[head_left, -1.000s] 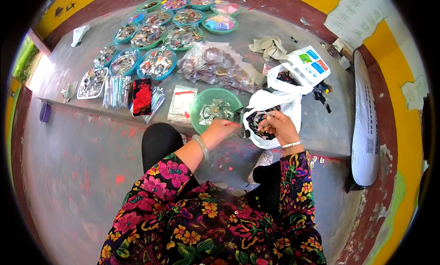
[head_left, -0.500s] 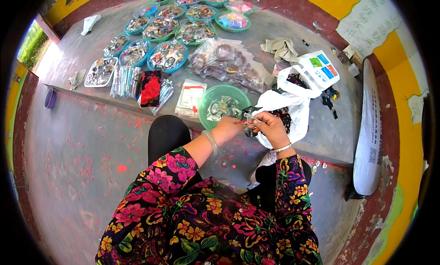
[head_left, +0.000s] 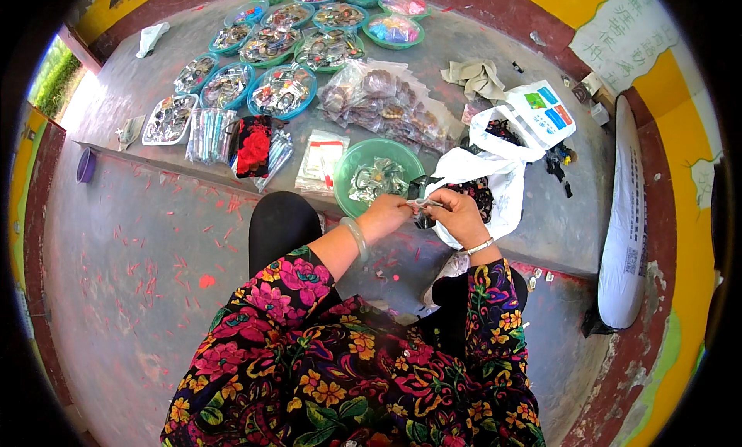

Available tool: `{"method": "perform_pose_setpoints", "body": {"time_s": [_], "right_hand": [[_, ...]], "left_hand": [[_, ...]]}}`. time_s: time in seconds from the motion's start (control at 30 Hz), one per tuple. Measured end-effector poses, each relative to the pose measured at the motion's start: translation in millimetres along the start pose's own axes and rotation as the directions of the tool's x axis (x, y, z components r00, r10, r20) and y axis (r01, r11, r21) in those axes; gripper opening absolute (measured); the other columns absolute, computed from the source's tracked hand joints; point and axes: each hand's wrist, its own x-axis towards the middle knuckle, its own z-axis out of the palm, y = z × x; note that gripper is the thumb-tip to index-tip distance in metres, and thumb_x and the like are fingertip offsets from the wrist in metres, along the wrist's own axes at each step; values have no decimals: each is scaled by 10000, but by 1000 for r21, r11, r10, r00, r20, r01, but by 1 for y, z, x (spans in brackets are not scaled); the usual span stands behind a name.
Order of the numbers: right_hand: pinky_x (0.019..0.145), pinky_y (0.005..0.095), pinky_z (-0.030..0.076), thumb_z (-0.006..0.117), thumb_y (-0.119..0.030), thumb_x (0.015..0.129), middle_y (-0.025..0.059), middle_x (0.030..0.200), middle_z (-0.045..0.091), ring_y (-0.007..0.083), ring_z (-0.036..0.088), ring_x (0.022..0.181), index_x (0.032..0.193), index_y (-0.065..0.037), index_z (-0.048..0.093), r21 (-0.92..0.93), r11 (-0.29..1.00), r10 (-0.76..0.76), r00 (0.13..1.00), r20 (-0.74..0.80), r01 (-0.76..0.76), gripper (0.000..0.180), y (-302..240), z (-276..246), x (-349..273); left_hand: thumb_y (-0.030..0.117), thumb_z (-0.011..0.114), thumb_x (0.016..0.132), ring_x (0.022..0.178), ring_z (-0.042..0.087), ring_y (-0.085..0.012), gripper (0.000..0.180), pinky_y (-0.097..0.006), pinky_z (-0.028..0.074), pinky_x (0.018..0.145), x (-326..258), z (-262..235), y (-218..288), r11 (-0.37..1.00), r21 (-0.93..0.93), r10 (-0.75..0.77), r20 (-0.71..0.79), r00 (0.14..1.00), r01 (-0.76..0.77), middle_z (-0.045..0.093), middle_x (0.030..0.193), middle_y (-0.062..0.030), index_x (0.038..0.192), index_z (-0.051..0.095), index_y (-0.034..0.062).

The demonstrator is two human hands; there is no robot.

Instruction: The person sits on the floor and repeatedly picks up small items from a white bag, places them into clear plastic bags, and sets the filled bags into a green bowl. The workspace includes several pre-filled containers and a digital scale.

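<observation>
My left hand (head_left: 384, 217) and my right hand (head_left: 461, 217) meet just over the near rim of a green plastic bowl (head_left: 352, 149). Both are closed, fingertips pinching a small whitish plastic bag (head_left: 420, 204) stretched between them; what it holds is too small to make out. Clear packets with small items (head_left: 378, 181) lie in the bowl. A stack of clear bags with red strips (head_left: 323, 155) lies left of it. Beside my right hand, a white plastic carrier bag (head_left: 502, 207) stands open, dark patterned items (head_left: 479, 196) inside. A dark object, partly hidden, shows behind my fingers.
Blue and green basins (head_left: 283, 91) of packed trinkets crowd the raised ledge at the back left. Piled bagged bracelets (head_left: 386, 99) lie behind the bowl. Nearer left are pen-like bundles (head_left: 210, 134) and a red-black pouch (head_left: 253, 147). A long white wrapped object (head_left: 621, 223) leans at right.
My fingers have shifted slightly on the small bag, which now shows as a whitish strip between both hands. The right hand has moved and turned a little. The surroundings look the same.
</observation>
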Motion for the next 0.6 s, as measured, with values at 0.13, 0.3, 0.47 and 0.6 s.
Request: {"method": "perform_pose_setpoints", "body": {"time_s": [0.13,0.3,0.47,0.6], "right_hand": [[606,267,446,588,16,724,77,787,603,166,568,677,886,-10,596,-161,959,-251,963,-92,235,165,-5,9,-3],[639,362,454,575,7,694,133,783,573,315,560,738,909,-44,583,-445,814,-473,871,-135,373,222,-18,14,-8],[656,375,451,572,-10,709,120,786,573,307,561,762,971,-45,555,-480,791,-519,832,-197,380,265,-22,21,-5],[631,350,444,608,9,677,92,766,577,266,559,701,998,-78,576,-597,702,-617,750,-239,387,334,-23,22,-5]], "left_hand": [[218,558,798,604,489,-111,243,-272,399,549,1,2,-4,996,-81,21,-8,1000,-22,594,667,-65,849,654,1],[257,588,818,624,489,-102,267,-263,395,564,2,2,-2,1000,-10,-19,98,995,20,609,708,-52,849,652,1],[226,559,846,692,526,-97,246,-251,420,605,4,8,-11,934,-322,-106,165,981,155,625,819,-46,919,634,3],[215,547,850,792,562,-107,233,-242,444,668,-3,6,0,821,-501,-168,244,955,273,621,916,-52,968,620,27]]}}
